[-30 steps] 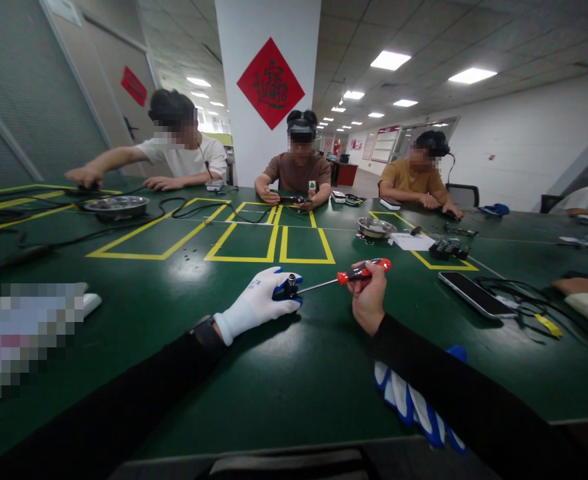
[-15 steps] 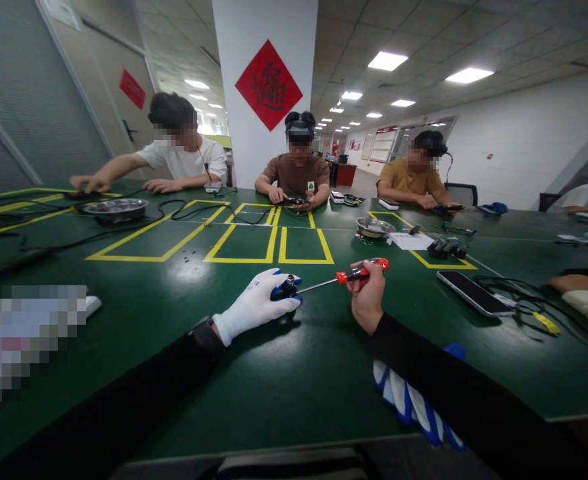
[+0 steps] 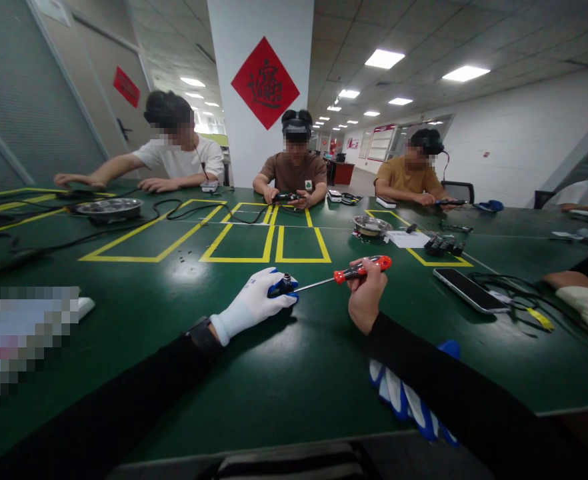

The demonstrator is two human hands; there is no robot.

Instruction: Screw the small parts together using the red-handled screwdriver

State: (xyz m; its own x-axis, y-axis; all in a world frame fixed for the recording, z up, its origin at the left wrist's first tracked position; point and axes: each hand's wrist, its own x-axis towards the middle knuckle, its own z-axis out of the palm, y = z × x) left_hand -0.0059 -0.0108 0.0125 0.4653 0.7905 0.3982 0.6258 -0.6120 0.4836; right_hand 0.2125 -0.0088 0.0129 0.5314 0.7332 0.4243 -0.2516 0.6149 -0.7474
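My left hand (image 3: 254, 300), in a white and blue glove, is closed around a small black part (image 3: 286, 285) with a round upright top. What kind of part it is I cannot make out, as the fingers cover much of it. My bare right hand (image 3: 367, 297) grips the red and black handle of a screwdriver (image 3: 361, 270). The metal shaft points left, and its tip meets the black part or lies right beside it; the exact contact is too small to tell. Under my right forearm lies a second white and blue glove (image 3: 409, 397).
A phone (image 3: 469, 291) and black cables (image 3: 524, 303) lie to the right. Metal bowls (image 3: 371, 225) (image 3: 109, 209), a paper sheet (image 3: 407, 239) and several black parts (image 3: 444, 247) are farther back. Yellow tape (image 3: 301, 260) marks the green table. Several people sit around it, one close on my right.
The whole view has shifted slightly left. My hands, the black part and the screwdriver keep nearly the same pose; the screwdriver handle is tilted up slightly more.
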